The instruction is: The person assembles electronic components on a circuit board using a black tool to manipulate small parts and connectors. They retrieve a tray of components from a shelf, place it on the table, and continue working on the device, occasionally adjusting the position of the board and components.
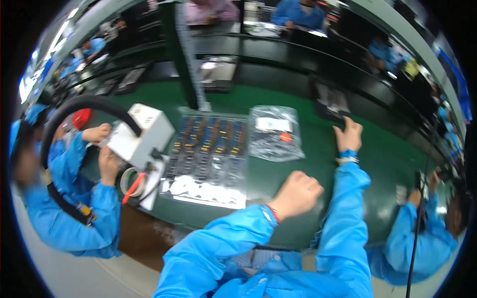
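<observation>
Two hands out: right hand (349, 135) open, fingers spread, reaching onto a black tray (330, 102) just beyond it. Left hand (297, 192) balled in a fist, holding nothing visible, on the green table (377, 159). Clear parts bag (275, 131) left of right hand; component tray (208, 149) farther left.

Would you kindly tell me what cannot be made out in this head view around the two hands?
- Left hand: closed in a fist over the green table; the curled fingers hide whether anything is inside.
- Right hand: fingertips reach a dark tray; blur hides whether they grip it or only touch it.
- Clear bag: contents too small and glare-covered to identify.
- Parts tray: pieces too blurred to identify.
</observation>
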{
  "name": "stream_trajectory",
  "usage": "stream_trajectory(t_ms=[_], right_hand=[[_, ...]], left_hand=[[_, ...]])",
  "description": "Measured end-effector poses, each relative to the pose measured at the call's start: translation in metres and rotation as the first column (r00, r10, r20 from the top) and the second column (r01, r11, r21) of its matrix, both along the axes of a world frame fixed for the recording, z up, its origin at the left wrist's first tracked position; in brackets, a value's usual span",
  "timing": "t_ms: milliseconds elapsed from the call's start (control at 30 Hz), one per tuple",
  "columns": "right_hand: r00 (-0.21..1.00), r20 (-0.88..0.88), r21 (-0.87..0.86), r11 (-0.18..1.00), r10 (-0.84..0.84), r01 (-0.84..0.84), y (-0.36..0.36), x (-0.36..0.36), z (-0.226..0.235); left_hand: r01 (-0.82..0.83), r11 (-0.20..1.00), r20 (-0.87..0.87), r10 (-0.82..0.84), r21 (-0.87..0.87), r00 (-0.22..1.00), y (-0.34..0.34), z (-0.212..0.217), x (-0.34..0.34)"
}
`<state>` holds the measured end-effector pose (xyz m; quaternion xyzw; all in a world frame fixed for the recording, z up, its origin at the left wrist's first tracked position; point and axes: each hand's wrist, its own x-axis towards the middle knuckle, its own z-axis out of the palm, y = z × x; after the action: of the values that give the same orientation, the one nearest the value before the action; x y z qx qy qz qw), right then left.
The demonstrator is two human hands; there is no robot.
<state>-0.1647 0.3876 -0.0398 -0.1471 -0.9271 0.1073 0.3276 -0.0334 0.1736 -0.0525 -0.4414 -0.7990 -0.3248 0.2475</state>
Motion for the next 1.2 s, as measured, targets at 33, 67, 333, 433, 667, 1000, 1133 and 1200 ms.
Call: stream_trajectory(t_ms=[33, 67, 333, 433, 667, 1000, 1133, 1200], right_hand=[[0.999, -0.001, 0.003, 0.998, 0.055, -0.055, 0.009, -0.011, -0.001], [0.993, 0.014, 0.002, 0.993, 0.12, -0.12, 0.026, -0.023, -0.006], [0.957, 0.141, 0.45, 0.844, 0.254, -0.291, 0.047, -0.087, -0.024], [0.959, 0.048, 0.533, 0.805, 0.278, -0.26, 0.034, -0.086, -0.015], [0.969, -0.04, 0.385, 0.899, 0.244, -0.21, 0.045, -0.075, -0.026], [0.96, -0.051, 0.438, 0.87, 0.277, -0.228, 0.01, 0.103, -0.015], [0.95, 0.05, 0.503, 0.814, 0.308, -0.29, -0.023, 0.195, 0.009], [0.944, 0.096, 0.505, 0.801, 0.317, -0.321, -0.036, 0.236, 0.007]], left_hand=[[-0.003, 1.0, 0.004, 0.003, -0.028, 1.0, 0.001, -0.003, 0.001], [0.029, 0.999, 0.031, -0.027, -0.043, 0.999, 0.001, -0.001, 0.003], [0.057, 0.996, 0.084, -0.063, 0.069, 0.994, -0.001, 0.003, 0.008], [0.053, 0.998, 0.102, -0.058, 0.045, 0.993, -0.002, -0.002, 0.009], [0.057, 0.998, 0.071, -0.058, 0.021, 0.996, -0.001, 0.005, 0.009], [-0.016, 1.0, -0.082, 0.016, -0.001, 0.996, -0.005, 0.012, -0.001], [0.07, 0.986, -0.053, -0.063, 0.149, 0.997, -0.022, 0.028, 0.012], [0.113, 0.964, 0.006, -0.117, 0.24, 0.993, -0.032, 0.044, 0.035]])
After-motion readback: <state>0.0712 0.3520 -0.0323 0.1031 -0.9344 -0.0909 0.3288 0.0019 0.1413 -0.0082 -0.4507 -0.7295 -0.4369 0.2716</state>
